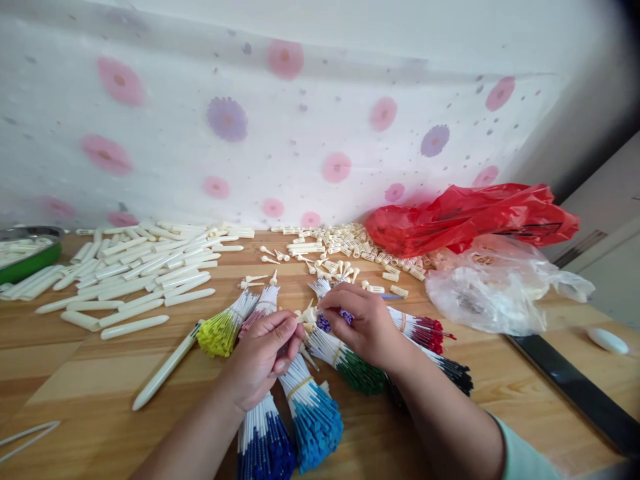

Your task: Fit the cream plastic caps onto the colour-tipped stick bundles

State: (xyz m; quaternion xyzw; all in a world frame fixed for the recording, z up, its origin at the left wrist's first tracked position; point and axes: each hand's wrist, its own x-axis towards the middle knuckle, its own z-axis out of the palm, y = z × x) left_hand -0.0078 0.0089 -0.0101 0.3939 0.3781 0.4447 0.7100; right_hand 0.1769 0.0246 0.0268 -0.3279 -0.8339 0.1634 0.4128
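Note:
My left hand (265, 357) is curled closed around a small white plastic piece (309, 315), pinched at its fingertips. My right hand (363, 323) pinches a thin stick with a purple tip (345, 316) against that piece. Both hands hover over bundles of white sticks fanned out on the wooden table (90, 393): yellow-tipped (220, 333), blue-tipped (315, 417), dark-blue-tipped (265, 443), green-tipped (357, 373), red-tipped (425, 331) and black-tipped (455, 373).
A pile of long white tubes (135, 273) lies at the left, with one more (165, 367) nearer. Small white caps (345, 250) are heaped behind the hands. A red bag (470, 217) and a clear bag (495, 287) sit at the right. A green tray (27, 257) is at the far left.

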